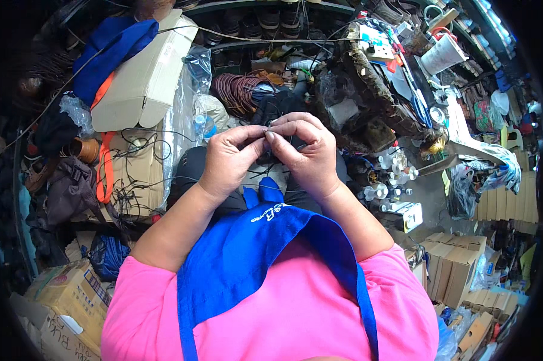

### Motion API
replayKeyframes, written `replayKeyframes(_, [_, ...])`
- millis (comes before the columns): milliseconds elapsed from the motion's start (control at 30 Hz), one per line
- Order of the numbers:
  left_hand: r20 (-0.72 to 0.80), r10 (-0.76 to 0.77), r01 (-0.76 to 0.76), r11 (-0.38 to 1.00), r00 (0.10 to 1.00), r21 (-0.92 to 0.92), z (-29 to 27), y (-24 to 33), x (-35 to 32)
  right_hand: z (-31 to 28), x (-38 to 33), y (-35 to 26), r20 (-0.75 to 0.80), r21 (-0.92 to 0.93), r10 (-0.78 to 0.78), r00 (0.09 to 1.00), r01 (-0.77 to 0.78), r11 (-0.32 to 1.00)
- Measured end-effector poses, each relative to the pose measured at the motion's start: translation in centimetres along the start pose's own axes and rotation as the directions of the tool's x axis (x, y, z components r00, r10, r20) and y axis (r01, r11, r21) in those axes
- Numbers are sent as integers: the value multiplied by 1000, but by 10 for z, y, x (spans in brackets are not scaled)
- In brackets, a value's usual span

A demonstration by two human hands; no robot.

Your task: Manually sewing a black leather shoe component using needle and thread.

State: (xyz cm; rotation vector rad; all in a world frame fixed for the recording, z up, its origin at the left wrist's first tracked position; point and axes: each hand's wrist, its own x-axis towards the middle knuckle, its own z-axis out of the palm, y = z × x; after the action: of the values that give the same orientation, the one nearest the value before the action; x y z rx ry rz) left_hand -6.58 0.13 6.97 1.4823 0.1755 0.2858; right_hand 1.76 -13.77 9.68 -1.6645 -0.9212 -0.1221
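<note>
My left hand [230, 157] and my right hand [309, 149] meet in front of me, above my lap. Thumb and forefinger are pinched together on each, and the fingertips of both almost touch. Whatever they pinch is too small and dark to make out. A blue apron [241, 256] lies over my pink shirt and lap. Beyond my fingers there is dark material whose kind I cannot tell, and past it a coil of reddish-brown cord [238, 95].
At left, a cardboard sheet [142, 78], blue cloth [106, 54], an orange strap [105, 168] and loose black cords crowd together. A rough-edged worktable [368, 78] with tools stands at far right, small bottles [377, 191] below it. Cardboard boxes [455, 265] are stacked at near right.
</note>
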Motion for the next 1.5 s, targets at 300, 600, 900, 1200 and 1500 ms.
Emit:
replayKeyframes(300, [-52, 71, -68, 996, 996, 51, 2, -3, 1, 0, 0, 2, 5, -3, -2, 1000, 2, 1000])
replayKeyframes(600, [-4, 57, -55, 987, 998, 150, 0, 0, 1, -1, 0, 3, 15, -5, -5, 1000, 5, 1000])
replayKeyframes(900, [12, 35, -37, 989, 999, 141, -8, 3, 1, -5, -3, 8, 16, -16, 61, 998, -60, 998])
replayKeyframes(1200, [91, 493, -446, 674, 865, 589, -10, 26, 9, -3, -6, 10, 59, 55, 124, 991, -127, 990])
replayKeyframes(1500, [199, 591, -541, 484, 782, 688, -10, 30, 9, -3, -8, 6, 55, 59, 130, 990, -133, 989])
